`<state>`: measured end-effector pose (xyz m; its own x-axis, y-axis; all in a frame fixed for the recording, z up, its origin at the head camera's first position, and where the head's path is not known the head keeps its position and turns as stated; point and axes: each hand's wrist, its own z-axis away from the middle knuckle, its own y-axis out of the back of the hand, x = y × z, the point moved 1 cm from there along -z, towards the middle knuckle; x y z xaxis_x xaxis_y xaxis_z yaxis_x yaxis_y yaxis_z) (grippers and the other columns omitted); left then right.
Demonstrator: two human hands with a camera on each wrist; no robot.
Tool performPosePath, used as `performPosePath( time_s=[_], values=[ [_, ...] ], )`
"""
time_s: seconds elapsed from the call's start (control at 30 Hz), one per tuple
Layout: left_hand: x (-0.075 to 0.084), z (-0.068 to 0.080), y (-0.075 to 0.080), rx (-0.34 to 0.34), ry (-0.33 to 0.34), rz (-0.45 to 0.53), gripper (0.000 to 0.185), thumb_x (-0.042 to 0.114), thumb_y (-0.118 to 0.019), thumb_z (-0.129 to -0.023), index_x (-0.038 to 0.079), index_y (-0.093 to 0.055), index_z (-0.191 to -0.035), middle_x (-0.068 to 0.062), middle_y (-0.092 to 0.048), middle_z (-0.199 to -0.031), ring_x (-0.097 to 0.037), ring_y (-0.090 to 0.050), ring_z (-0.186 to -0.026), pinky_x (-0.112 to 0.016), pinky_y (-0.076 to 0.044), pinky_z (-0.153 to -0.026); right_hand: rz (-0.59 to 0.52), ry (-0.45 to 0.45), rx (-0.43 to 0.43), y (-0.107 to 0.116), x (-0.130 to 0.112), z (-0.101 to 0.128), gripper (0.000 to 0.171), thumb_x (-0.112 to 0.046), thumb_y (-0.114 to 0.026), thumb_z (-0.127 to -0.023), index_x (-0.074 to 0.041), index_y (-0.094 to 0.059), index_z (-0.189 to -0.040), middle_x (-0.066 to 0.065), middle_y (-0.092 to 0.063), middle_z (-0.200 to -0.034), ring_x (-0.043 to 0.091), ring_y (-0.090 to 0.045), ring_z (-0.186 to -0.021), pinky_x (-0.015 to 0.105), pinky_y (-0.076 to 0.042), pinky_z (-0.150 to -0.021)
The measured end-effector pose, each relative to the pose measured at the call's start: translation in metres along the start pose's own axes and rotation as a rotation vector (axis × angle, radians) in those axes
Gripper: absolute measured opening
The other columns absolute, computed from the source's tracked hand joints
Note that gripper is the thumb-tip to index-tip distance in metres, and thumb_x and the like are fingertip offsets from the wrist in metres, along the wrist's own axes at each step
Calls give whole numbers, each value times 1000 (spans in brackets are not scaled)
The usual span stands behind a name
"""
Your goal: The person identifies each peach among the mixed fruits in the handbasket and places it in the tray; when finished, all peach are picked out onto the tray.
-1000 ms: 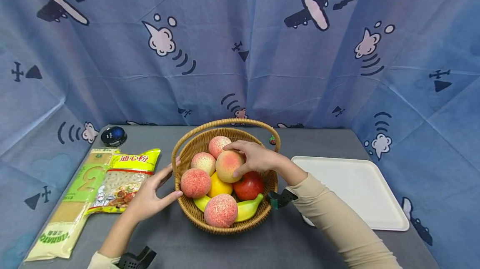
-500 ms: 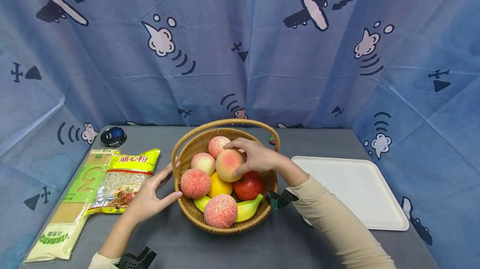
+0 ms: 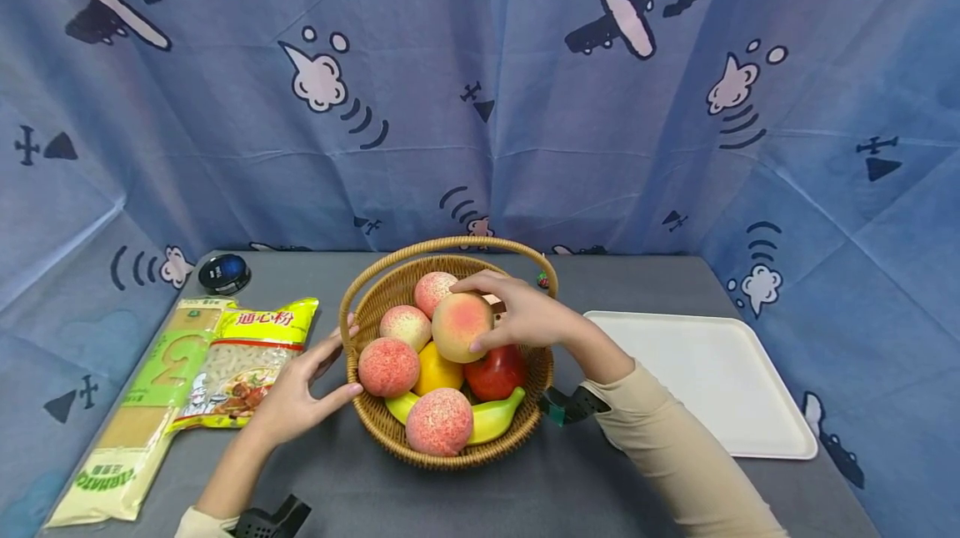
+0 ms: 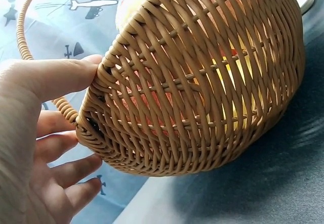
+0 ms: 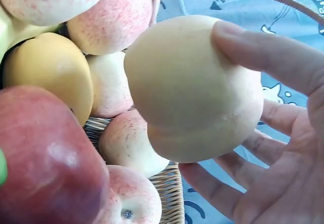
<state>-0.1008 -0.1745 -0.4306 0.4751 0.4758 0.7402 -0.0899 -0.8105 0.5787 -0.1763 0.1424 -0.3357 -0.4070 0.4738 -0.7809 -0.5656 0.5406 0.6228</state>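
A peach [image 3: 462, 326] is held in the curled fingers and thumb of the right hand [image 3: 525, 317], just above the other fruit in the wicker basket [image 3: 390, 425]. The basket's left wall is steadied by the left hand [image 3: 296, 396], its fingers spread and fairly straight against the weave. A slip is possible, since the peach seems gripped mostly by the fingertips, though the palm side is poorly seen. The looped handle [image 3: 450, 244] overhead could be struck, or the neighbouring peaches jostled.
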Motion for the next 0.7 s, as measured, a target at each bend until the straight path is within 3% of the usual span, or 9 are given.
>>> performPosePath(
  time_s=[0.23, 0.47, 0.7],
  values=[
    [-1, 0, 1, -9, 4, 9, 64, 12, -72, -83, 2, -44, -140, -16, -42, -146, 7, -33, -129, -10, -37, -99, -19, 78, 77, 1, -3, 17, 68, -27, -84, -71, -18, -54, -131, -1, -48, -134, 18, -50, -113, 36, -51, -90],
    [-2, 0, 0, 1, -18, 24, 66, 10, -73, -82, 3, -44, -141, -16, -42, -147, 8, -33, -131, -8, -36, -99, -30, 121, 158, 5, -6, 46, 69, -22, -83, -72, -19, -52, -134, -1, -50, -134, 18, -51, -114, 37, -50, -93],
    [-2, 0, 1, -6, -7, 13, 67, 11, -73, -82, 4, -43, -141, -14, -40, -148, 7, -33, -130, -7, -36, -99, -63, 124, 243, 12, -4, 82, 72, -11, -82, -72, -18, -50, -136, -2, -47, -137, 13, -47, -121, 24, -46, -99]
  ],
)
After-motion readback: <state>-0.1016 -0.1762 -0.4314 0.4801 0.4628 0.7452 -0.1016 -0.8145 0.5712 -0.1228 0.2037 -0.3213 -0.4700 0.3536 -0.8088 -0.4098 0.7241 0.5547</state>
